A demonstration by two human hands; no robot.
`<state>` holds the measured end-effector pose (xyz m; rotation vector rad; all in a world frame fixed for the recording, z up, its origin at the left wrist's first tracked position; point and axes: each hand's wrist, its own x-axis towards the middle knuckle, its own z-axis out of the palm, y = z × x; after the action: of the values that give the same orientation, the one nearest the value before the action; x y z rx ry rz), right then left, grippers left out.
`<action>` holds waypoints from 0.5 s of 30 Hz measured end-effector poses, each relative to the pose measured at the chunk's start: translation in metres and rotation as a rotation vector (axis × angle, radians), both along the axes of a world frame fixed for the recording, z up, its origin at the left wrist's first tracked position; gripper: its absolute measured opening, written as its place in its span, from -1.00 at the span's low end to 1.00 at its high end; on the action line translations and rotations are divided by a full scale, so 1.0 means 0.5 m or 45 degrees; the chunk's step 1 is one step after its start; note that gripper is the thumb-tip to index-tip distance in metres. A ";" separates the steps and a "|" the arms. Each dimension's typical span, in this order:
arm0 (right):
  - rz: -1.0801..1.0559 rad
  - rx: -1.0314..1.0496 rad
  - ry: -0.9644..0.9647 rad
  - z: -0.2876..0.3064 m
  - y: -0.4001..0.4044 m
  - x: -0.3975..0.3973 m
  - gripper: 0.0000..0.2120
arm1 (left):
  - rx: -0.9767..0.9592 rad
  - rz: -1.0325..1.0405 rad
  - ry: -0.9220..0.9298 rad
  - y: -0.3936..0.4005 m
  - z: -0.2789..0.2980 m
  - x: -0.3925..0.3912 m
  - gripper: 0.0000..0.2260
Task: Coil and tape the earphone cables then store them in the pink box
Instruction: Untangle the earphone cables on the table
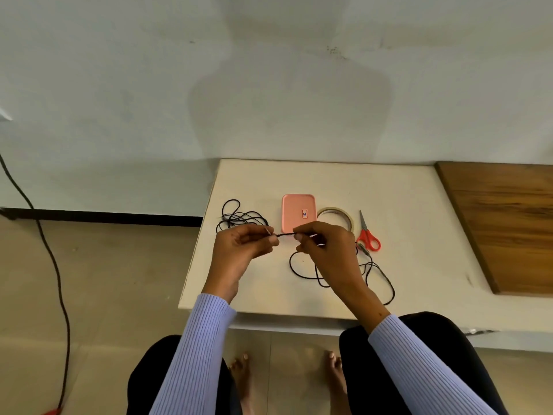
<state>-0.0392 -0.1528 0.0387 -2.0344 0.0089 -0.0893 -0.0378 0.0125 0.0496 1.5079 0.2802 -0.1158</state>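
Note:
A black earphone cable [299,272] trails in loose loops over the white table [413,235]. My left hand [244,248] pinches its plug end, and my right hand [324,245] pinches the same cable a short way along, so a short stretch runs taut between them above the table. A second black earphone cable [239,217] lies tangled behind my left hand. The pink box [298,211], lid shut, sits just beyond my hands. A roll of clear tape [336,217] lies right of the box, partly hidden by my right hand.
Red-handled scissors [368,235] lie right of the tape. A brown wooden board [505,223] covers the table's right end. A dark cord [49,259] runs across the floor at left. My knees and bare feet are below the table's near edge.

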 end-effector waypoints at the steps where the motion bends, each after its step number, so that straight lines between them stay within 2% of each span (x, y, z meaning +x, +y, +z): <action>1: 0.016 -0.003 0.006 -0.001 0.001 0.000 -0.86 | -0.011 0.024 -0.007 -0.001 0.000 0.000 -0.85; 5: 0.146 0.060 -0.012 0.002 0.013 -0.004 -0.75 | -0.047 -0.001 0.029 -0.010 0.001 0.001 -0.86; 10: 0.148 -0.070 -0.115 0.000 0.017 0.002 -0.89 | -0.069 -0.046 0.061 -0.013 -0.003 0.003 -0.90; 15: 0.177 -0.110 0.004 0.012 -0.001 0.012 -0.90 | 0.147 -0.051 -0.064 -0.014 -0.002 0.010 -0.89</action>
<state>-0.0332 -0.1533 0.0449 -2.1151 -0.1358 0.0009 -0.0330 0.0055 0.0484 1.6293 0.2197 -0.0945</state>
